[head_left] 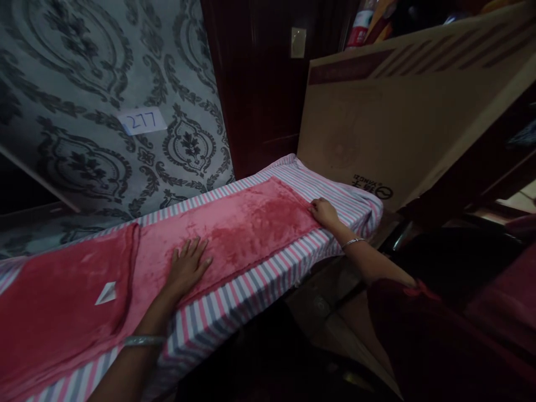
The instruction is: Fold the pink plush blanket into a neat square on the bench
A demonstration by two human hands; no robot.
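A plush red-pink blanket (251,223) lies spread lengthwise over a striped cloth. Its left part is folded over on itself in a darker layer (62,285), with a small white label (107,293) near the fold's edge. My left hand (187,265) rests flat on the blanket's middle, fingers spread; a bangle circles that wrist. At the blanket's right end, my right hand (323,212) has its fingers curled onto the edge, pinching it. That wrist wears a thin bracelet.
The striped cloth (251,285) covers a long narrow surface. Behind it stand a patterned wall (184,78) with a paper marked 277 (144,120) and a dark door (259,84). A big cardboard box (368,117) stands at the right, a bottle (360,25) behind its top edge.
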